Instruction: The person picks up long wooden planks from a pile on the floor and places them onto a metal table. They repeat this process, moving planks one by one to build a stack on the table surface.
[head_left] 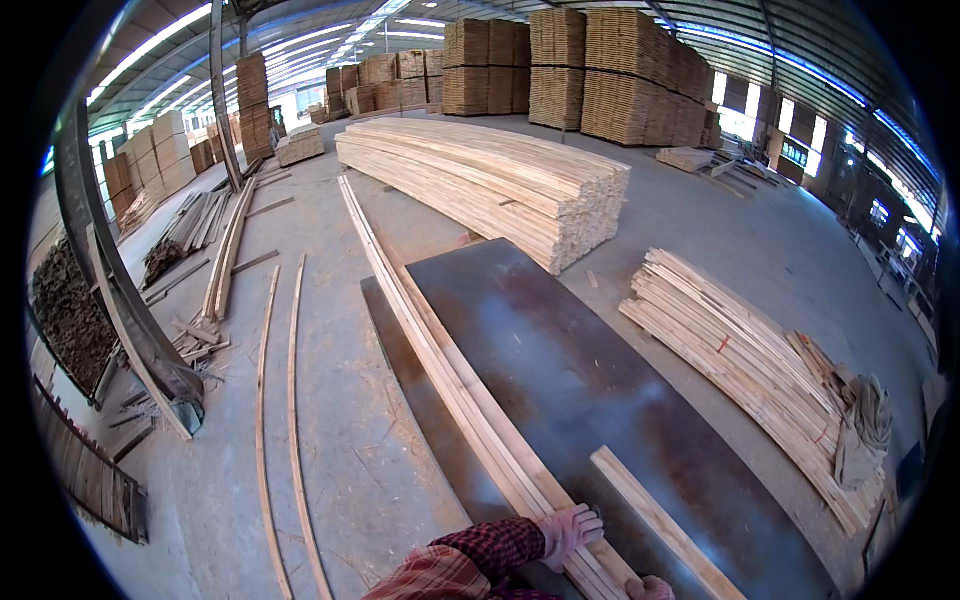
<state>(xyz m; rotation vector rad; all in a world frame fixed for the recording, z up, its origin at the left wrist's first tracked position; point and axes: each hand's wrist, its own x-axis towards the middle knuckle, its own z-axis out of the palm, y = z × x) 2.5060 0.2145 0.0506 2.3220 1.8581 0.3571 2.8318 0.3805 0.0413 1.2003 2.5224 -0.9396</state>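
Several long pale wooden strips [440,390] lie side by side, running away from me along a dark metal-topped table. My left hand [568,532], in a pinkish glove below a checked sleeve, reaches across the strips near their close end. Its fingers bend over the right edge of the strips. At the lower edge my right hand [652,589], also gloved, is closed at the strips' near end; most of it is cut off by the picture's edge. To the right of both hands, a shorter wooden strip [660,520] lies alone on the table [560,350].
A big stack of pale boards [480,180] stands beyond the table. On the right lies a pile of strips [740,360] with a grey cloth [863,430]. Two thin strips [296,400] lie on the left floor, near a steel post [110,260]. Tall timber stacks [630,80] stand behind.
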